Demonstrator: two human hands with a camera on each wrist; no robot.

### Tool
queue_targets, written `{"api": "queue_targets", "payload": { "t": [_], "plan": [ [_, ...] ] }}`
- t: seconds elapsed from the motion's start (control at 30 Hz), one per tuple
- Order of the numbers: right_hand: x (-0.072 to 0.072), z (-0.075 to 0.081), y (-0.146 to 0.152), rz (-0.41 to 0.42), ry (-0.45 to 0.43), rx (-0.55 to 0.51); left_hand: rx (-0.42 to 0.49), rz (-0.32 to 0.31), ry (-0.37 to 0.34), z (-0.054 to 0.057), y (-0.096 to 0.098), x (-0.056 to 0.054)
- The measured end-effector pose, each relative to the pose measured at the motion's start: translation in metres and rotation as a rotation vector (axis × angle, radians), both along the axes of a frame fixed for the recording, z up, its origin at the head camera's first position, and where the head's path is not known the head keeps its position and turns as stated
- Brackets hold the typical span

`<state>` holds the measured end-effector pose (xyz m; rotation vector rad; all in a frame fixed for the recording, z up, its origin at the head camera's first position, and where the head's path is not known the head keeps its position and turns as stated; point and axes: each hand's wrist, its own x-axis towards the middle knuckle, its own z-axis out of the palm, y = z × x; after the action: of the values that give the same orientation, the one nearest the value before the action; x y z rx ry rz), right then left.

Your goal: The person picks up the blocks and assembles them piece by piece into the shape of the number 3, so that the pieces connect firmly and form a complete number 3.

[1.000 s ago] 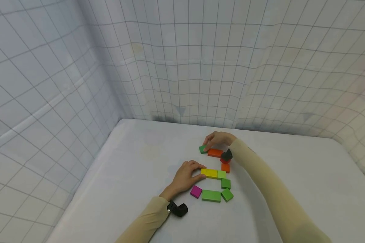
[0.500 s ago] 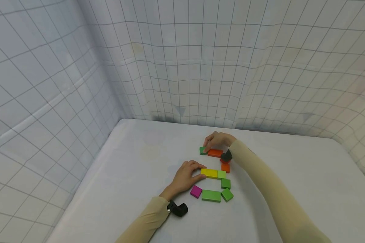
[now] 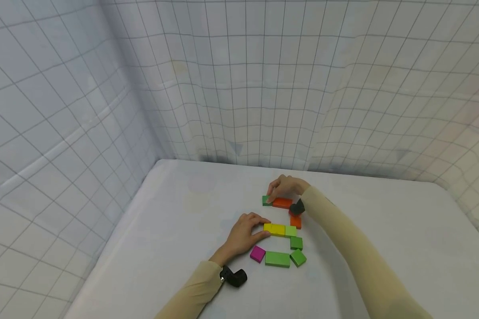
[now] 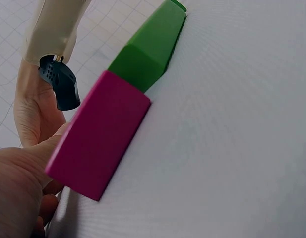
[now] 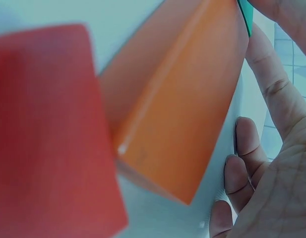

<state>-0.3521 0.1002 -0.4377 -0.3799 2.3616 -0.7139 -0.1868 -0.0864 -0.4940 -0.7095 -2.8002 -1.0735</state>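
My right hand (image 3: 285, 186) pinches a small dark green block (image 3: 267, 201) at the far left end of a line of blocks. That block sits against the left end of a long orange-red block (image 3: 282, 203); its green edge also shows in the right wrist view. My left hand (image 3: 240, 235) holds the left end of a yellow block (image 3: 277, 229) between thumb and index finger. A light green block (image 3: 291, 231) adjoins the yellow on the right. Below the left hand lies a magenta block (image 4: 98, 139), which hides part of that hand's fingers in the left wrist view.
Near the right wrist lie a red block (image 5: 53, 134) and an orange block (image 3: 296, 221). Two green blocks, a square one (image 3: 296, 243) and a turned one (image 3: 298, 257), curve down to a long green block (image 3: 277, 259). Grid-patterned curtains (image 3: 239, 88) border the white table (image 3: 175, 199).
The dark green block has been turned straight and drawn slightly nearer, in line with the orange-red block, by the right hand. The left hand stays in place.
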Motion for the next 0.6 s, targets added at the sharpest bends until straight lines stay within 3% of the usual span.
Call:
{"api": "queue_targets", "payload": {
  "t": [0.6],
  "plan": [
    [0.0014, -0.0013, -0.0002, -0.016, 0.009, 0.000, 0.003, -0.002, 0.005, -0.0002, -0.0002, -0.0010]
  ]
}}
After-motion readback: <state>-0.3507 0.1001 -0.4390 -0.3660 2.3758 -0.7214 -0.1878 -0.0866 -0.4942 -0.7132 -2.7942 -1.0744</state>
